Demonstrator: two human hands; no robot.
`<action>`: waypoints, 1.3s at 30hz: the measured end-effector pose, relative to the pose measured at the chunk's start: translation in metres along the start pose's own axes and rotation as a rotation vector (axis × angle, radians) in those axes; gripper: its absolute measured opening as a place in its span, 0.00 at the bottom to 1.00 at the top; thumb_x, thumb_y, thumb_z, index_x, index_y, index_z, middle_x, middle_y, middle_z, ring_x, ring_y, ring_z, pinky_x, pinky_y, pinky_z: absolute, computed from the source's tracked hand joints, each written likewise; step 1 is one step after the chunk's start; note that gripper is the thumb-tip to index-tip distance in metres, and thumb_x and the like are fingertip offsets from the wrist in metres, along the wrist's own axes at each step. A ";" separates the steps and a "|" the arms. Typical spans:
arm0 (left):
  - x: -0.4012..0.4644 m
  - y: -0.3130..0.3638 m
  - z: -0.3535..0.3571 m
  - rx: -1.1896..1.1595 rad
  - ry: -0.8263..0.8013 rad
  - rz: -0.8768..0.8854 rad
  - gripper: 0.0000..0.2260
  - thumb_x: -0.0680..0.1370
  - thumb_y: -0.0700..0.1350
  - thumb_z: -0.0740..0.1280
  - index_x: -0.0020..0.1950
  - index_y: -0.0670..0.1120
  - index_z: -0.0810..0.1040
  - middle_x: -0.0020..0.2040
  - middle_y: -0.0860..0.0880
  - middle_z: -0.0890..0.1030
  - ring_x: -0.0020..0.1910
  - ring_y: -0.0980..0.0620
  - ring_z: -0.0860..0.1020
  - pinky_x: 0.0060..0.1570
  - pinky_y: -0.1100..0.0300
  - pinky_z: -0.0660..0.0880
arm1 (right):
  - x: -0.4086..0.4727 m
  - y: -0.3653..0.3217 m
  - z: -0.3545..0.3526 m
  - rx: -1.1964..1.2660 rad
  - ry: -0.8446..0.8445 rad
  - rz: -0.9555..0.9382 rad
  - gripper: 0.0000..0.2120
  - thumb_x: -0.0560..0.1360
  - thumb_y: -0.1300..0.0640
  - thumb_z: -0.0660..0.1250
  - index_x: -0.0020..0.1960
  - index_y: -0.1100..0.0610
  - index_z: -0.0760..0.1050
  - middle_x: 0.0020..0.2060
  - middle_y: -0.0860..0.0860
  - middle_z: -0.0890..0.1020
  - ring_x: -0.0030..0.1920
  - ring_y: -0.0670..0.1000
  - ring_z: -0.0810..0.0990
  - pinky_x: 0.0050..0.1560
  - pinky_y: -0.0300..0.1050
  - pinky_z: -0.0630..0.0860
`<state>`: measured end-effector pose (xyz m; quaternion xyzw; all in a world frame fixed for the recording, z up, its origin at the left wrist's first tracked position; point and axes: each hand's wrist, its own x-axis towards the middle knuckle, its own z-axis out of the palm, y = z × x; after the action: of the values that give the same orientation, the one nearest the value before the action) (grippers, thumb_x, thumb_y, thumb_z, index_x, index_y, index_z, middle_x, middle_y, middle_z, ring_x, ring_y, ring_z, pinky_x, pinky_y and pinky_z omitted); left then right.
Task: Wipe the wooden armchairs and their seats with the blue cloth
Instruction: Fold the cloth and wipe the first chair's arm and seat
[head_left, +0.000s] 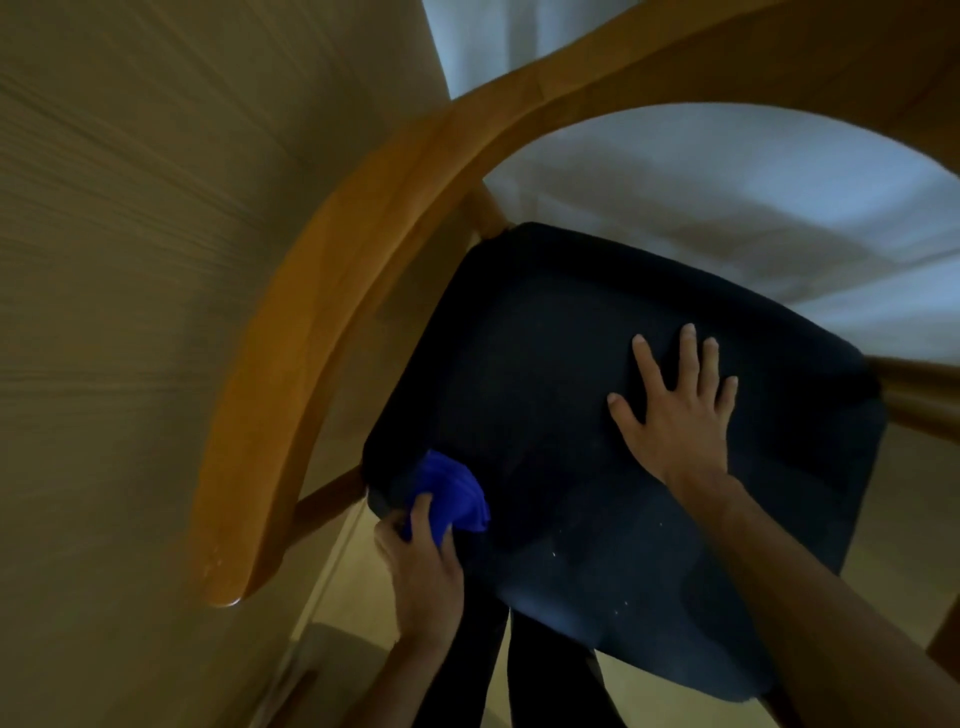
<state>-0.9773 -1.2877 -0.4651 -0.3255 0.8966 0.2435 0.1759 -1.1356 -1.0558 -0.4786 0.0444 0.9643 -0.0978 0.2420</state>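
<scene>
A wooden armchair with a curved orange-brown armrest and back rail (322, 291) fills the view from above. Its dark navy seat cushion (545, 338) lies in the middle. My left hand (423, 566) grips a bunched blue cloth (452, 491) and presses it on the seat's near-left corner. Further right, my right hand (675, 410) lies flat on the seat with its fingers spread and holds nothing.
A beige wood-grain wall (130, 260) stands close on the left of the chair. White fabric (727, 182), like a curtain or bedding, shows behind the chair back. A second wooden rail (919, 389) enters at the right edge. Pale flooring (363, 597) shows below the seat.
</scene>
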 end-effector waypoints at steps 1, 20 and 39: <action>0.011 0.007 -0.003 0.013 0.025 0.040 0.21 0.76 0.41 0.67 0.69 0.46 0.68 0.62 0.39 0.66 0.58 0.42 0.70 0.52 0.53 0.73 | 0.001 -0.001 -0.001 -0.001 -0.006 0.000 0.33 0.78 0.38 0.54 0.78 0.45 0.46 0.77 0.56 0.39 0.76 0.60 0.36 0.72 0.66 0.42; -0.041 0.001 0.005 0.219 -0.256 0.271 0.24 0.76 0.46 0.67 0.72 0.53 0.67 0.70 0.44 0.59 0.68 0.44 0.64 0.64 0.54 0.70 | -0.004 -0.002 -0.003 0.038 -0.015 0.009 0.34 0.77 0.39 0.58 0.78 0.45 0.47 0.77 0.56 0.39 0.76 0.60 0.35 0.71 0.66 0.40; -0.003 0.136 0.038 0.478 -0.352 0.786 0.28 0.74 0.43 0.67 0.72 0.53 0.61 0.68 0.40 0.61 0.63 0.39 0.64 0.59 0.42 0.66 | -0.006 0.022 -0.033 0.499 -0.012 -0.007 0.22 0.83 0.47 0.50 0.76 0.46 0.57 0.77 0.49 0.56 0.76 0.51 0.49 0.73 0.59 0.50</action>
<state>-1.0599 -1.1743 -0.4508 0.1329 0.9391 0.1302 0.2891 -1.1427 -1.0274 -0.4511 0.0990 0.9091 -0.3337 0.2289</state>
